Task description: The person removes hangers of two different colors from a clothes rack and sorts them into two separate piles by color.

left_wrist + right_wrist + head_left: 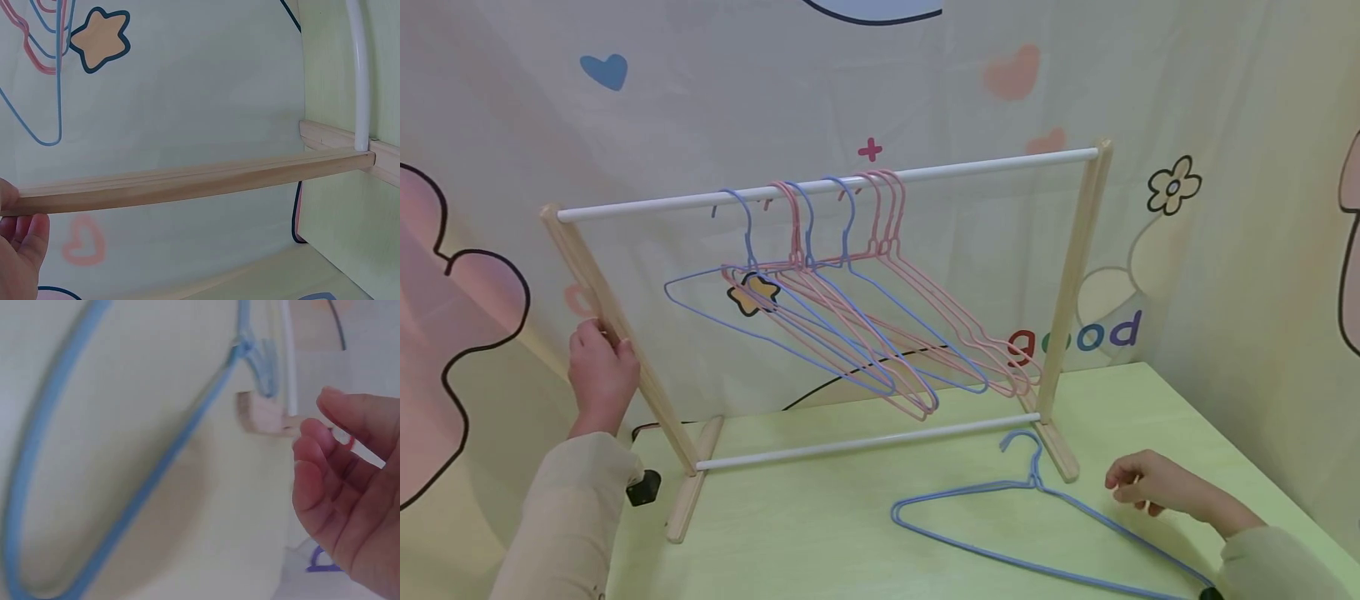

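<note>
My left hand [602,367] grips the left wooden post [664,412] of a small clothes rack partway up. In the left wrist view, its fingers [34,237] wrap the post's edge. Several blue hangers [748,237] and pink hangers [878,221] hang from the rack's white top rail [1000,165], bunched around its middle. Flat on the table lie blue hangers [970,547], closely overlapping, their hooks toward the rack's right foot [1056,450]. Just right of these, my right hand [1172,487] hovers over the table, fingers loosely curled and holding nothing.
The rack stands on a light green table [790,517], with a white lower rail [865,442] joining its wooden feet. Behind it hangs a printed curtain [700,100] with hearts, flowers and lettering. A small black object [643,488] shows beside the left sleeve.
</note>
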A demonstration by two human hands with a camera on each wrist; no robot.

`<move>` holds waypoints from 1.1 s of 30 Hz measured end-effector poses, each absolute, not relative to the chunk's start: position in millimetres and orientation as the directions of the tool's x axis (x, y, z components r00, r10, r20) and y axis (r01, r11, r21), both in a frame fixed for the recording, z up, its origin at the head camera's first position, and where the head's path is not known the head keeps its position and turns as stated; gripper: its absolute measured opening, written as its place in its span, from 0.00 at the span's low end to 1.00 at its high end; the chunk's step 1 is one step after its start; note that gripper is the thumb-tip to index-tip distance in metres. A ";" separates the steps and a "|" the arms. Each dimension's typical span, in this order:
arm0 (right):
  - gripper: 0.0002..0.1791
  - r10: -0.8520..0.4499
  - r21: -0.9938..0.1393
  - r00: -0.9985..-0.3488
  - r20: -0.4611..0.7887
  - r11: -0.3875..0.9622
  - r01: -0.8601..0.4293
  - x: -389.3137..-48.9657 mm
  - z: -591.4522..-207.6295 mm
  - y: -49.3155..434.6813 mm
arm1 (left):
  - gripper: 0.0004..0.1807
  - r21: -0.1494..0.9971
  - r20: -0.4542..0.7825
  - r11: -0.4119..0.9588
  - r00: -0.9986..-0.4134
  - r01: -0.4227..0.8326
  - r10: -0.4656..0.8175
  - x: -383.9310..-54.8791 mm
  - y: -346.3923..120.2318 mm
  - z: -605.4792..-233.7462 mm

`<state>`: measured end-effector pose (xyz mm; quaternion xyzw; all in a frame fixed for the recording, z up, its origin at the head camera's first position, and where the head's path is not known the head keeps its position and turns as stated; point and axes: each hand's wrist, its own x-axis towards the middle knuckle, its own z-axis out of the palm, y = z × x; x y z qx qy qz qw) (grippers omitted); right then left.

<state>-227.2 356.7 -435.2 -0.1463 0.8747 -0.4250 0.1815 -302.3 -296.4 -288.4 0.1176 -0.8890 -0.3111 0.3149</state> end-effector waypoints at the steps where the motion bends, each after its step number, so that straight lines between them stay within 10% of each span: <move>1: 0.09 -0.411 -0.795 -0.892 -0.190 0.597 -0.106 -230.0 -429.0 354.1 | 0.20 0.627 0.481 0.779 -0.778 -0.017 -0.404 -302.3 -296.7 -288.2; 33: 0.22 -0.469 -0.720 -0.881 0.060 0.591 -0.364 -291.5 -241.1 244.0 | 0.19 0.624 0.541 0.781 -0.736 0.029 -0.406 -301.5 -295.1 -288.9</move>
